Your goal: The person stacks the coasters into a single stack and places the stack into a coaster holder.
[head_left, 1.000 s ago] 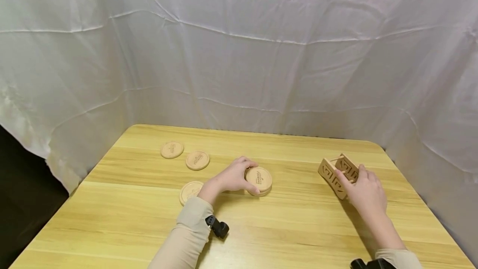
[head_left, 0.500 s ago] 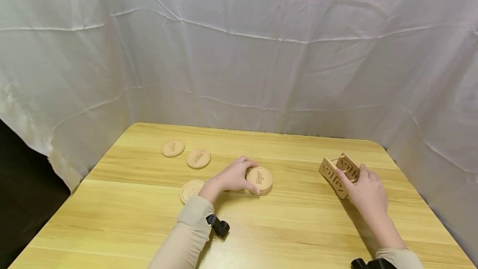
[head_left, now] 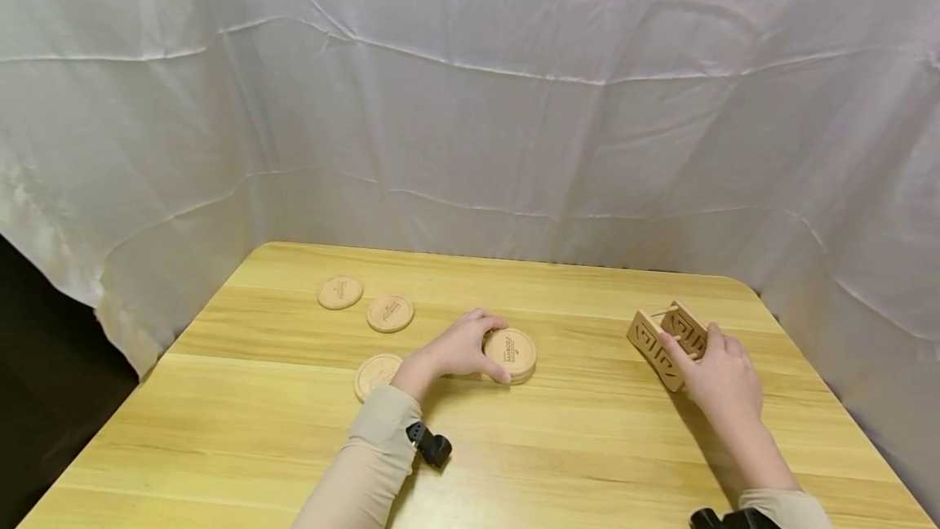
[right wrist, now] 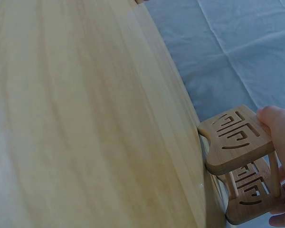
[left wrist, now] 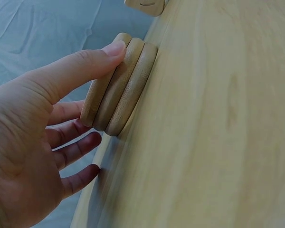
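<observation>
Near the middle of the table lies a stack of round wooden coasters, lettering on the top one. My left hand grips this stack from its left side, thumb at the near edge and fingers at the far edge. In the left wrist view three coasters show edge-on, the thumb on the top one. At the right, my right hand holds a wooden coaster holder across its two cut-out side panels. The right wrist view shows those panels joined by dowels, with nothing between them.
Several single coasters lie flat at the left: one at the back left, another beside it, and a third partly behind the left wrist. The wooden table ends at a pale hanging cloth.
</observation>
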The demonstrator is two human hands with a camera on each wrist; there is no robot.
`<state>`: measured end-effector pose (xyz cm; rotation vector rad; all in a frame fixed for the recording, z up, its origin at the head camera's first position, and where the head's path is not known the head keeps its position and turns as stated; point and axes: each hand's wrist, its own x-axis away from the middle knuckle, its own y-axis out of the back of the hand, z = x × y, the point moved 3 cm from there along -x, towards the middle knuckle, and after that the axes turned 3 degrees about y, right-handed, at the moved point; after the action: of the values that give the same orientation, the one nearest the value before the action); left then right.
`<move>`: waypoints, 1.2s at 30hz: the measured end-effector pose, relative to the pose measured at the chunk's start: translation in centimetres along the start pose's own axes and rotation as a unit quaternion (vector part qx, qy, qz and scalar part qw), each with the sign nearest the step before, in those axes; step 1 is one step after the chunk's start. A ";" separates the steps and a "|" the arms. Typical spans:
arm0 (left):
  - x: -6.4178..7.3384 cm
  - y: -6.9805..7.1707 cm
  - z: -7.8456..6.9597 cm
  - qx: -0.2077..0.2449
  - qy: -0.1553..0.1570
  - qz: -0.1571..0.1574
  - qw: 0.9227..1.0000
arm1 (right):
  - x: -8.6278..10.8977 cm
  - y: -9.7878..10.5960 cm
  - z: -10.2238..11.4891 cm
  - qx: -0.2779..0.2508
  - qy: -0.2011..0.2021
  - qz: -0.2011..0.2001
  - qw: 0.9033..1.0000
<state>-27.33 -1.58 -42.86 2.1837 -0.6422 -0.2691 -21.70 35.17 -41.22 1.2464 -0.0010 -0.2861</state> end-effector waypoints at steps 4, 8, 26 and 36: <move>0.0 -0.1 0.0 0.003 0.001 0.005 1.000 | 0.1 0.0 -0.1 0.000 0.000 -0.002 1.000; 0.0 -0.1 -0.2 -0.002 -0.003 0.007 1.000 | 0.0 0.0 -0.2 0.001 0.000 -0.001 1.000; 1.0 1.6 -0.9 0.026 0.014 -0.015 0.999 | -0.1 -0.2 -0.1 -0.001 -0.001 -0.009 1.000; 2.4 3.2 -1.7 -0.034 -0.012 -0.071 0.997 | 0.1 -0.1 0.1 0.004 0.004 -0.016 1.000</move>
<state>-25.75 -3.46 -39.31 2.1672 -0.4849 -0.3863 -21.66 35.07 -41.27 1.2555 0.0236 -0.3091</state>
